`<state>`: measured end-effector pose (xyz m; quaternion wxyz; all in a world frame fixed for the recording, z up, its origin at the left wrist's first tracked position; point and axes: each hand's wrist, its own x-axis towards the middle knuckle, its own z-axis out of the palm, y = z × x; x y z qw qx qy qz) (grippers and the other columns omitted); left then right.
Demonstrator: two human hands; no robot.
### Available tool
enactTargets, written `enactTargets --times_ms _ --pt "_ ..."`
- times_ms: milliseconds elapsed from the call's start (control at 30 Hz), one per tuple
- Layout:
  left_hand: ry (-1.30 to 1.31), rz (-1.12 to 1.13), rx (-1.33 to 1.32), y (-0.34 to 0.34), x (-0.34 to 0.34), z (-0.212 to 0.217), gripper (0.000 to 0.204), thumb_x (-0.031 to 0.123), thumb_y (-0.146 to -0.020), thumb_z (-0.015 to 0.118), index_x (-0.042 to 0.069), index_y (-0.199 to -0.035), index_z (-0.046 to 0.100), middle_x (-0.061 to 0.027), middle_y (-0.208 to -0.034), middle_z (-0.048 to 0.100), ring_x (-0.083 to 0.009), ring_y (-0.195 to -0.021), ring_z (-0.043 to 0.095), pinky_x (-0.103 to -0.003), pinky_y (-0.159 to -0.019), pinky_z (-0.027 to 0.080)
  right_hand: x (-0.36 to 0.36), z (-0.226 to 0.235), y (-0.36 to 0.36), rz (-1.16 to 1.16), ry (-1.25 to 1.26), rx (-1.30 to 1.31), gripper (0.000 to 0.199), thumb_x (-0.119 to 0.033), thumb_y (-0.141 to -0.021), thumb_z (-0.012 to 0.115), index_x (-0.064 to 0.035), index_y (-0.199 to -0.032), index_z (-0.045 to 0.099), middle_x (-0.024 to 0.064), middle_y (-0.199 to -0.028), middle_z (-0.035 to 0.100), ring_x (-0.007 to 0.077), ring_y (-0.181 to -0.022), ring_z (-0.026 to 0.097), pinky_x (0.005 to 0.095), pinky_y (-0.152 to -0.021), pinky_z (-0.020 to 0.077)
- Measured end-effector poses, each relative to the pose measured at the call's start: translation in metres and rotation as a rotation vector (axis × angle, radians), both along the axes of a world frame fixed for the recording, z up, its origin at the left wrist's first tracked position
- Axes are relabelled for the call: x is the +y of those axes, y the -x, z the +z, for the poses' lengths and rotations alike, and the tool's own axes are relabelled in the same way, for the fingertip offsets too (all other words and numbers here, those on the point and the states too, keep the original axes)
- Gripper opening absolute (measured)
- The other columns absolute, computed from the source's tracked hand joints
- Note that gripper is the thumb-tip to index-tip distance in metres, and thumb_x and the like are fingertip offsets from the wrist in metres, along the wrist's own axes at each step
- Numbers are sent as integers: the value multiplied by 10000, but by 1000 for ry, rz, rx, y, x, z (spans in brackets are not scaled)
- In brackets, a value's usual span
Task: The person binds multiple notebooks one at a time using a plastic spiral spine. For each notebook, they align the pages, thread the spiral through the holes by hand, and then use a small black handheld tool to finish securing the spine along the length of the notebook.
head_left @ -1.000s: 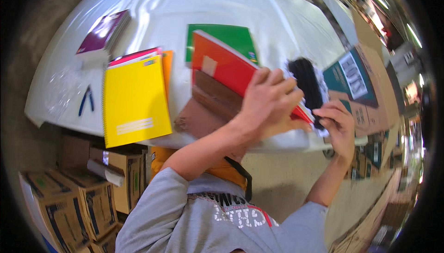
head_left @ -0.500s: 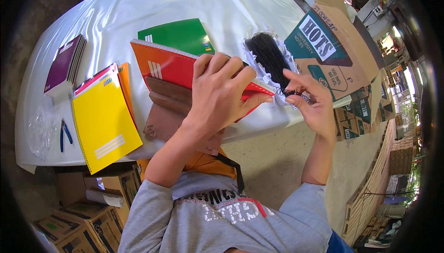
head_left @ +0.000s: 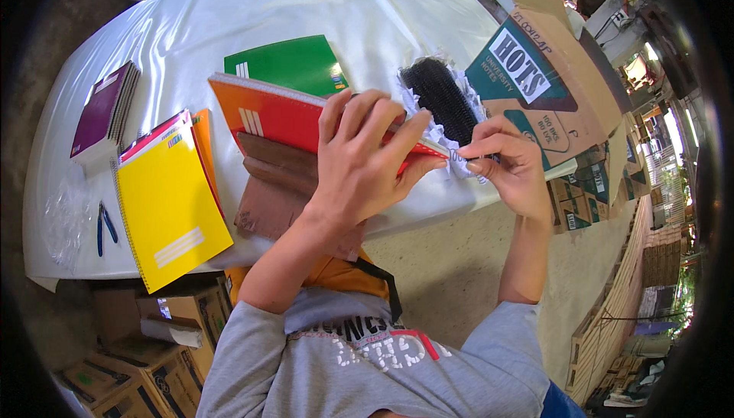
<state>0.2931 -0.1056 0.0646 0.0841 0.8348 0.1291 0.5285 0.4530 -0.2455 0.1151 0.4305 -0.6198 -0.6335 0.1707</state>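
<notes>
My left hand (head_left: 367,146) grips a red notebook (head_left: 287,116) by its upper edge, thumb on the near side and fingers over the top. The notebook stands tilted, its punched edge up, against a brown wooden stand (head_left: 279,169) at the table's near edge. At the notebook's right end my right hand (head_left: 508,165) pinches a thin black spiral coil, mostly hidden by the fingers. Just beyond that hand lies a heap of black binding coils (head_left: 440,93) on crumpled white wrapping. Behind the red notebook a green notebook (head_left: 294,66) lies flat.
A yellow notebook (head_left: 172,204) tops a small pile on the left, near blue-handled pliers (head_left: 105,228) and clear plastic (head_left: 67,215). Farther left sits a stack of purple notebooks (head_left: 103,116). An open cardboard box (head_left: 566,108) stands at the right; more boxes (head_left: 164,364) are below the table.
My right hand has shifted slightly left to the notebook's end, and its raised index finger has come down into a pinch. My left hand keeps its hold on the red notebook.
</notes>
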Motion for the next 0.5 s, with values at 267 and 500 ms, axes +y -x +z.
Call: enactTargets --times_ms 267,500 --pt "23 -35 20 -1 2 3 389 393 -585 769 147 -866 659 11 -767 527 -178 -845 518 -393 -924 314 -1 3 9 -33 120 99 327 33 -748 610 -65 -1058 638 56 -935 571 137 -776 526 242 -691 421" --pt "-49 -85 -16 -1 3 -10 353 319 -595 769 168 -901 682 -2 -910 572 -176 -932 554 -396 -952 316 -2 5 23 -201 25 -319 332 35 -727 612 -55 -1046 631 88 -930 576 218 -868 555 283 -731 437"
